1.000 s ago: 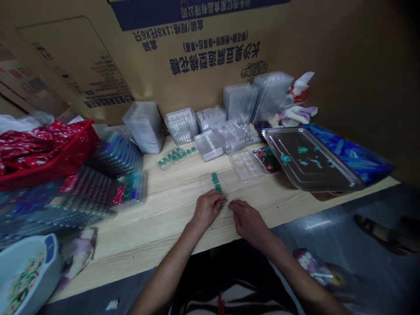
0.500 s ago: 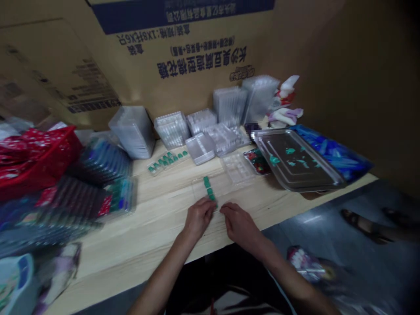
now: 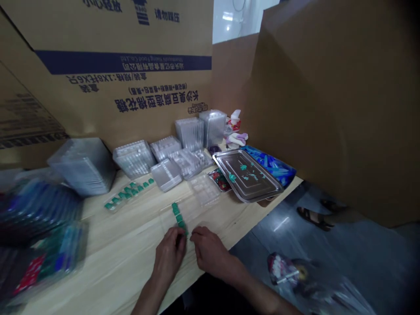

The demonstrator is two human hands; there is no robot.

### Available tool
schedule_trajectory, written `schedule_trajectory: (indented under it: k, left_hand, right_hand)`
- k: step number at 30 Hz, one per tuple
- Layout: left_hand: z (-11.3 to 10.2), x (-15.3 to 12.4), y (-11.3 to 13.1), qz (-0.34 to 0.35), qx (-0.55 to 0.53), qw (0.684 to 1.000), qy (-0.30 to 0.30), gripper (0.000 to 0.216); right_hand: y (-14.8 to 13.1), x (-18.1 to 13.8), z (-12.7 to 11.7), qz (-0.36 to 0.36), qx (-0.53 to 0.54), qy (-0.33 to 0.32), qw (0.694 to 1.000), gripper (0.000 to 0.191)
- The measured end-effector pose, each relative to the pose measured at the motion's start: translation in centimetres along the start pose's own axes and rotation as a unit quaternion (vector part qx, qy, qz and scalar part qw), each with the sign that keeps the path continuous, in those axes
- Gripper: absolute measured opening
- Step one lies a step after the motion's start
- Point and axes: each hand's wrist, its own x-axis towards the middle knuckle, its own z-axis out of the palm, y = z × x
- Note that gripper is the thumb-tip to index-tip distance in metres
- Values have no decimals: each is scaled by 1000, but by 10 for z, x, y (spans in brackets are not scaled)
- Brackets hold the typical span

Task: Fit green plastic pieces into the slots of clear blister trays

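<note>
A clear plastic tray (image 3: 193,209) lies on the table, with a row of small green pieces (image 3: 179,217) along its left part. My left hand (image 3: 169,253) is closed at the near end of that row, fingertips pinched close to the last green piece. What it holds, if anything, is hidden. Just to its right, my right hand (image 3: 210,251) is closed in a pinch a small gap away, its fingertips at the tray's near edge. Anything between those fingers is too small to make out. Another clear tray with green pieces (image 3: 127,193) lies farther back to the left.
Stacks of clear plastic trays (image 3: 82,164) line the cardboard wall (image 3: 157,39). At the right, a metal tray (image 3: 246,175) bears green scraps beside a blue package (image 3: 272,164). Filled clear boxes (image 3: 39,210) crowd the left side. A person's sandalled foot (image 3: 315,217) shows on the floor.
My view has turned right and up, so the table's things appear farther left and lower. Both hands stay pinched at the near end of the green row.
</note>
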Motion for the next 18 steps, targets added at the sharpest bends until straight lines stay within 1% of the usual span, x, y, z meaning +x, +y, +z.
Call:
schedule_trajectory:
  k: [2,4,6,7,8,9,11,12,14,16,18]
  left_hand:
    - [-2,1,3,-17,-15,1000,-9,11]
    - [-6,2,6,-27,-34,999,-12,10]
    - [-13,2,9,-34,-50,998,-9,11]
    - [-17,2,10,-38,-57,998,-7,12]
    - [-22,3,11,-44,-62,997,-4,14]
    - [-26,4,11,-53,-67,996,1,15]
    - [-34,9,12,-72,-74,995,13,18]
    - [-37,12,11,-79,-74,994,21,19]
    - [-39,19,11,-76,-59,995,29,21]
    - [-36,24,13,-49,-17,998,17,22]
    - [-30,27,15,-15,41,999,-22,25]
  right_hand:
    - [0,-1,-4,-18,34,9,999,28]
    - [6,1,-15,-47,67,45,996,33]
    - [22,8,-39,-59,68,116,989,38]
    - [34,13,-54,-49,50,159,985,38]
    - [47,19,-72,-25,20,204,978,38]
    - [62,26,-91,13,-28,238,971,36]
    - [92,39,-125,112,-124,270,948,30]
    - [106,46,-139,142,-162,260,941,30]
    - [126,57,-156,173,-218,197,940,34]
    - [137,67,-162,185,-249,118,943,34]
    - [141,72,-161,200,-258,64,943,30]
